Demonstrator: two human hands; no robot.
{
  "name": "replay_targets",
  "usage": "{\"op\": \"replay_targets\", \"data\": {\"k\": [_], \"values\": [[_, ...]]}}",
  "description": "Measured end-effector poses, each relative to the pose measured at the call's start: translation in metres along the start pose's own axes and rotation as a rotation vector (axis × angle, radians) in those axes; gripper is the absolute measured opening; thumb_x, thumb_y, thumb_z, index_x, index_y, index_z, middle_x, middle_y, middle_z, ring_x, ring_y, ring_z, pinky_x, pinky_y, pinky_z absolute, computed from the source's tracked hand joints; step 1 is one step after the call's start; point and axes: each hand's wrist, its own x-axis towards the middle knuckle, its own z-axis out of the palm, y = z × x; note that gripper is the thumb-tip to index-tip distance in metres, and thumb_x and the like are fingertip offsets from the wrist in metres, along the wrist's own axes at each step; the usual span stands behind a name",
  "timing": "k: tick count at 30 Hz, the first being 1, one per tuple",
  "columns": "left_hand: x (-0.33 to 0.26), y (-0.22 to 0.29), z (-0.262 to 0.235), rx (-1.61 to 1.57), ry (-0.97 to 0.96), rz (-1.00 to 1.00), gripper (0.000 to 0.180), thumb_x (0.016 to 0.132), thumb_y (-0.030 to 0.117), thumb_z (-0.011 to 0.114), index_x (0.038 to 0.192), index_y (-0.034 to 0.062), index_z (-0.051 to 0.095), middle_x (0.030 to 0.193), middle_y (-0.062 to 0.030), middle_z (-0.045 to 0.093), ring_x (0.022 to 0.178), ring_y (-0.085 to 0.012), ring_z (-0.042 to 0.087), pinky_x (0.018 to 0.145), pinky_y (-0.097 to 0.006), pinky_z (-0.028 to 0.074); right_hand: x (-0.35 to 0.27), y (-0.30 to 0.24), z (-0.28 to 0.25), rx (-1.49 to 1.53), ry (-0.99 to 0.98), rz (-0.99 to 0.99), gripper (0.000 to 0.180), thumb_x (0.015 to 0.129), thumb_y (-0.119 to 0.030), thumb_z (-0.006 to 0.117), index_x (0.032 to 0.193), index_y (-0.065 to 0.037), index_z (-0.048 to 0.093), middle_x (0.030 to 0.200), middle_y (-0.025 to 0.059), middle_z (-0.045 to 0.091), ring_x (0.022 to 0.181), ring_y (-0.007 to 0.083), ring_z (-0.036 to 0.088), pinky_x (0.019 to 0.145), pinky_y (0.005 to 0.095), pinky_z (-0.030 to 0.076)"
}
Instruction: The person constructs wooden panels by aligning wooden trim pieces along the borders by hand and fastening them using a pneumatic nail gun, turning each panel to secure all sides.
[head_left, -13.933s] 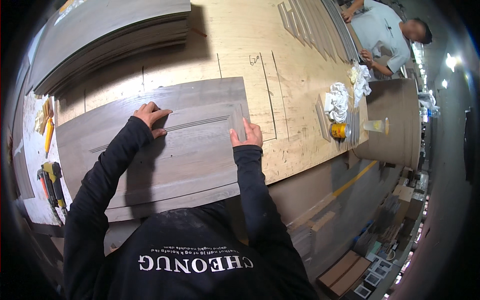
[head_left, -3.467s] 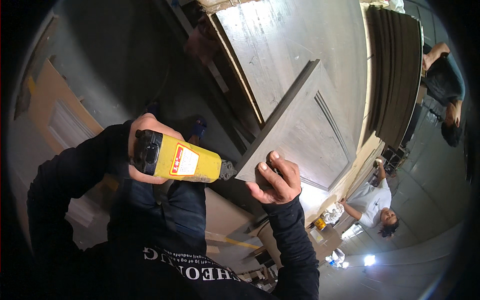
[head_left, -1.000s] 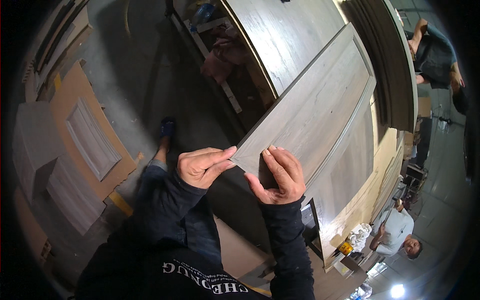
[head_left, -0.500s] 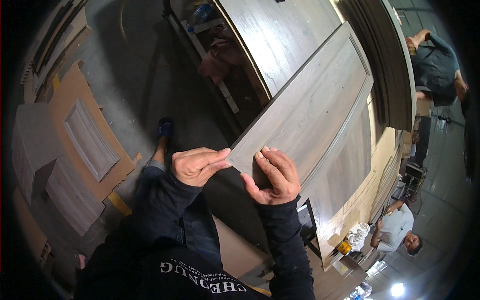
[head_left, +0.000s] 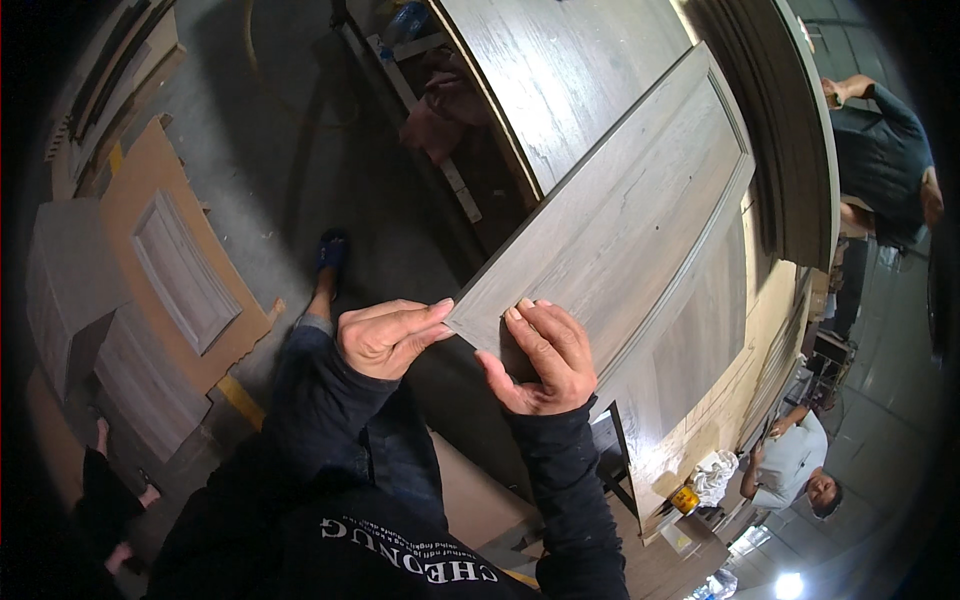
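Note:
A grey-brown wooden door panel with a raised moulding along its right side slants across the middle, its near corner overhanging the table edge. My left hand pinches that near corner between thumb and fingertips. Just right of it, my right hand rests on the panel's near end, its fingers bent and pressed together, the thumb held apart. A dark patch shows between the thumb and fingers; whether it is a thin pad or shadow, I cannot tell.
Under the panel is a worktable with another flat board. Stacked dark mouldings stand at the far right. Cardboard with a framed panel lies left. A yellow can sits by white cloth. Other people are nearby.
Both hands have shifted very slightly left along with the panel's near corner, keeping the same hold. Another person's limbs have come into view at the lower left.

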Motion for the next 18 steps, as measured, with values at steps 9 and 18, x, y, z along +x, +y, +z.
{"op": "replay_targets", "data": {"k": [9, 18], "values": [[0.004, -0.001, -0.002, 0.037, -0.009, 0.039, 0.031, 0.068, -0.004, 0.067, 0.097, 0.0025, 0.060, 0.079, -0.0149, 0.062, 0.068, -0.0210, 0.063, 0.058, -0.024, 0.050, 0.005, 0.003, 0.002, 0.053, 0.016, -0.014, 0.038, 0.058, -0.019, 0.073, 0.091, -0.004, 0.064, 0.093, 0.0126, 0.060, 0.085, 0.0272, 0.057, 0.073, 0.0337, 0.047], [0.009, 0.006, -0.008, 0.043, -0.046, 0.072, 0.032, 0.064, -0.003, 0.069, 0.094, 0.0021, 0.061, 0.074, -0.0137, 0.061, 0.063, -0.0226, 0.061, 0.054, -0.026, 0.048, 0.010, -0.003, -0.005, -0.011, -0.048, -0.028, 0.039, 0.058, -0.018, 0.072, 0.094, -0.007, 0.062, 0.099, 0.0114, 0.058, 0.084, 0.0268, 0.057, 0.072, 0.0324, 0.045]]}}
